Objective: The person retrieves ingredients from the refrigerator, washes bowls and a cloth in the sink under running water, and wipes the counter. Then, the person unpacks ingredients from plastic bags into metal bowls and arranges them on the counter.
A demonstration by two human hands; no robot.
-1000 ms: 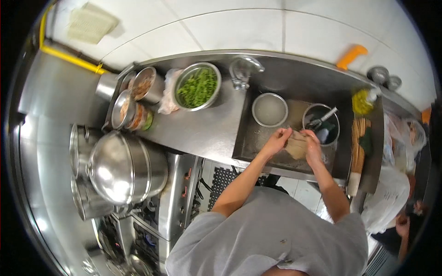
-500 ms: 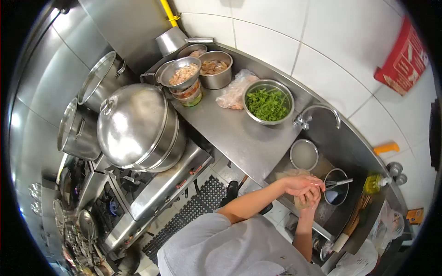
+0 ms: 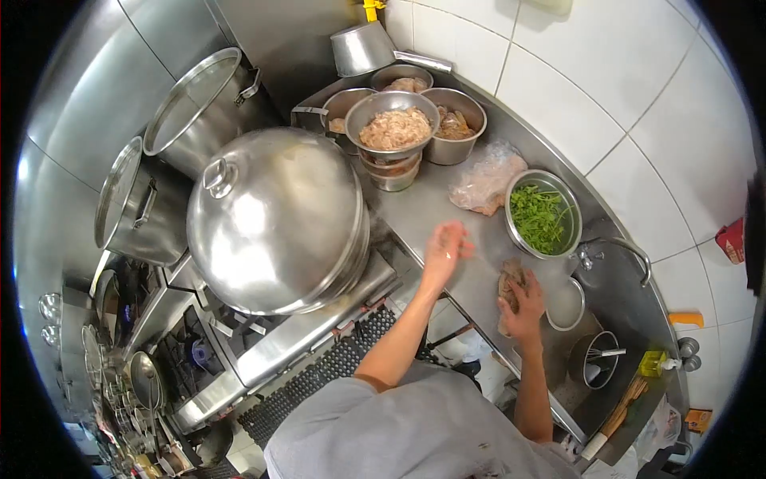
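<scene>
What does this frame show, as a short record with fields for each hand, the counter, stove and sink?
Left hand: open, nothing visible in it, over the counter; contact cannot be told
Right hand: spread on a brownish cloth; grip unclear
Counter: bowl of greens, plastic bag, several containers of food
Stove: big lidded pot
Sink: bowl of cloudy liquid; pot with a whisk
</scene>
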